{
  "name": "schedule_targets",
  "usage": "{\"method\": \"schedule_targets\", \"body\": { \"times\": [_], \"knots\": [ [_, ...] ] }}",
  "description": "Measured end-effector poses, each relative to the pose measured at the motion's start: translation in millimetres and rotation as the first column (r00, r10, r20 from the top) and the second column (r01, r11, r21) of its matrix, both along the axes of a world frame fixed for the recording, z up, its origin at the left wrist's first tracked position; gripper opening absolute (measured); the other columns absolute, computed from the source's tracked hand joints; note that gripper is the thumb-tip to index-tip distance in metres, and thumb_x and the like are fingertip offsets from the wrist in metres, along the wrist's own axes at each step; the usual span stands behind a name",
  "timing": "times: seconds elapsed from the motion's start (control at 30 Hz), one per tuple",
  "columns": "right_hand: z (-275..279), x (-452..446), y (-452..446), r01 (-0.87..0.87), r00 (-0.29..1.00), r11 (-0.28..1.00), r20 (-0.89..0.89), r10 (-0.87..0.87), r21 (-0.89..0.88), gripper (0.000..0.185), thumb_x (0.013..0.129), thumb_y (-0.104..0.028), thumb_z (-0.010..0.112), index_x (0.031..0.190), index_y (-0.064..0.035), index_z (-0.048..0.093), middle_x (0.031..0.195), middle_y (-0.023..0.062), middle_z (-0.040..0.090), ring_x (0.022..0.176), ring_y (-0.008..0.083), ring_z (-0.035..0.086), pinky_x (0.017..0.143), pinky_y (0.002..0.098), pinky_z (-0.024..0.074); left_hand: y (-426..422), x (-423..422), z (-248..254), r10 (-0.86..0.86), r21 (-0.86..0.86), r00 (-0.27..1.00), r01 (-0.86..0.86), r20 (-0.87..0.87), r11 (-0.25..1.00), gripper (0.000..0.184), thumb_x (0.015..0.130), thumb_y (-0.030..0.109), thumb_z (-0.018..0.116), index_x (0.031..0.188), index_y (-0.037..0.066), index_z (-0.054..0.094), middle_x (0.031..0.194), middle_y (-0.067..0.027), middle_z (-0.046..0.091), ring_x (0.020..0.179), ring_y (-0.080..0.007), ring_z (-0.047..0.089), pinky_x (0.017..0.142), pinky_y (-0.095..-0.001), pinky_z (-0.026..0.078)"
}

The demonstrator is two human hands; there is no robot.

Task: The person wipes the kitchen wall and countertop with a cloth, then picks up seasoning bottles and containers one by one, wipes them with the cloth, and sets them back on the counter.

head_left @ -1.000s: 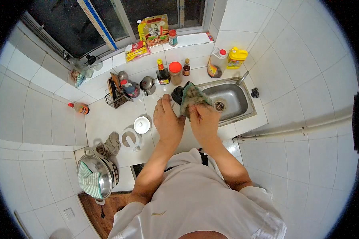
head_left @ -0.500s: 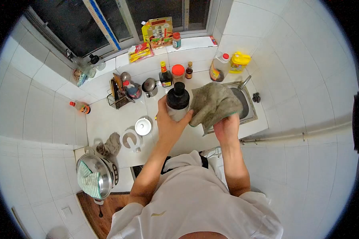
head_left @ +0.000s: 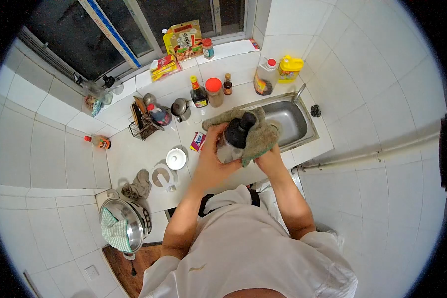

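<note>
A clear bottle with a black spouted top [head_left: 236, 130] is tilted to the right above the counter. My left hand [head_left: 212, 166] is closed round the lower body of this bottle. On the right, my right hand [head_left: 269, 160] grips a grey-green cloth [head_left: 260, 141], its fingers mostly hidden beneath the fabric. The cloth lies against the bottle's right side, and part of it spreads out behind the black top.
A metal sink [head_left: 288, 119] is at the right. Along the back wall stand a soy sauce bottle [head_left: 198, 94], a red-lidded jar [head_left: 214, 93] and an oil jug [head_left: 266, 78]. A white lidded pot [head_left: 176, 159] and a steel cooker [head_left: 136, 223] are to the left.
My right hand has brought the cloth left, onto the bottle. The bottle has tipped rightward in my left hand. More of the sink and a small purple-and-red packet now show.
</note>
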State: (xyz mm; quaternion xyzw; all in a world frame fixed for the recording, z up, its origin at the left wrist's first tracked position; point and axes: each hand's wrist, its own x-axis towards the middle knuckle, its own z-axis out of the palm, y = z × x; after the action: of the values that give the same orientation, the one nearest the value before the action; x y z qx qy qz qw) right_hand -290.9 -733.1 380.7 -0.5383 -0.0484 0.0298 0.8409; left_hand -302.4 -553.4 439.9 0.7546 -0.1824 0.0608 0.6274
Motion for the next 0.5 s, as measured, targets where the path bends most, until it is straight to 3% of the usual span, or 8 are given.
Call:
{"method": "schedule_targets", "body": {
  "times": [0.07,0.23,0.33,0.4,0.47,0.5],
  "knots": [
    [5.8,-1.5,0.9,-0.031,0.999,0.998,-0.016,0.031,0.050,0.036,0.097,-0.011,0.062,0.131,-0.0030,0.055,0.119,0.0040,0.062,0.108,0.0149,0.059,0.093,0.0315,0.0486,4.6,-1.1,8.6,-0.071,-0.041,0.984,0.065,-0.161,0.997,0.094,0.065,0.009,0.087,0.144,0.002,0.035,0.135,-0.0125,0.053,0.127,-0.0230,0.052,0.110,-0.0370,0.038],
    [8.4,-1.1,14.0,-0.021,0.999,0.988,-0.043,0.027,0.151,0.038,0.099,-0.015,0.059,0.134,-0.0020,0.054,0.125,0.0066,0.061,0.115,0.0174,0.058,0.101,0.0331,0.0455,-7.0,-4.2,-0.2,0.074,0.076,0.982,-0.061,-0.175,0.995,0.092,0.063,0.011,0.087,0.141,0.003,0.039,0.130,-0.0109,0.058,0.124,-0.0231,0.055,0.107,-0.0359,0.041],
    [31.0,-1.8,20.6,0.051,0.996,0.996,-0.076,-0.057,-0.078,0.038,0.098,-0.014,0.058,0.134,-0.0015,0.055,0.127,0.0073,0.061,0.118,0.0180,0.057,0.101,0.0343,0.0460,-7.3,-5.1,0.9,0.102,0.095,0.988,-0.091,-0.117,0.991,0.082,0.064,0.013,0.086,0.133,0.002,0.043,0.122,-0.0143,0.061,0.115,-0.0259,0.060,0.101,-0.0379,0.045],
    [49.6,-0.6,17.9,0.040,0.995,0.962,0.095,-0.015,-0.269,0.034,0.101,-0.021,0.051,0.127,-0.0013,0.059,0.121,0.0064,0.063,0.109,0.0149,0.059,0.093,0.0307,0.0480,-6.3,-3.0,4.3,0.058,0.091,0.994,-0.049,-0.090,0.995,0.075,0.064,0.013,0.085,0.128,0.002,0.046,0.119,-0.0158,0.063,0.111,-0.0274,0.063,0.098,-0.0389,0.048],
    [59.7,1.2,18.1,-0.011,1.000,0.977,0.022,0.016,-0.212,0.035,0.102,-0.025,0.047,0.123,-0.0013,0.062,0.116,0.0060,0.065,0.103,0.0129,0.060,0.088,0.0283,0.0493,-0.6,-3.2,11.6,-0.021,0.084,0.992,0.031,-0.121,0.996,0.071,0.065,0.012,0.084,0.126,0.002,0.048,0.119,-0.0153,0.063,0.111,-0.0276,0.063,0.098,-0.0387,0.048],
    [62.6,4.0,20.0,-0.045,0.992,0.998,-0.124,0.038,-0.050,0.035,0.102,-0.026,0.048,0.122,-0.0012,0.063,0.115,0.0060,0.065,0.102,0.0124,0.061,0.087,0.0278,0.0495,2.3,-2.6,12.5,-0.028,0.089,0.994,0.038,-0.107,0.995,0.070,0.065,0.011,0.084,0.125,0.002,0.049,0.118,-0.0153,0.063,0.111,-0.0278,0.063,0.098,-0.0385,0.048]
  ]
}}
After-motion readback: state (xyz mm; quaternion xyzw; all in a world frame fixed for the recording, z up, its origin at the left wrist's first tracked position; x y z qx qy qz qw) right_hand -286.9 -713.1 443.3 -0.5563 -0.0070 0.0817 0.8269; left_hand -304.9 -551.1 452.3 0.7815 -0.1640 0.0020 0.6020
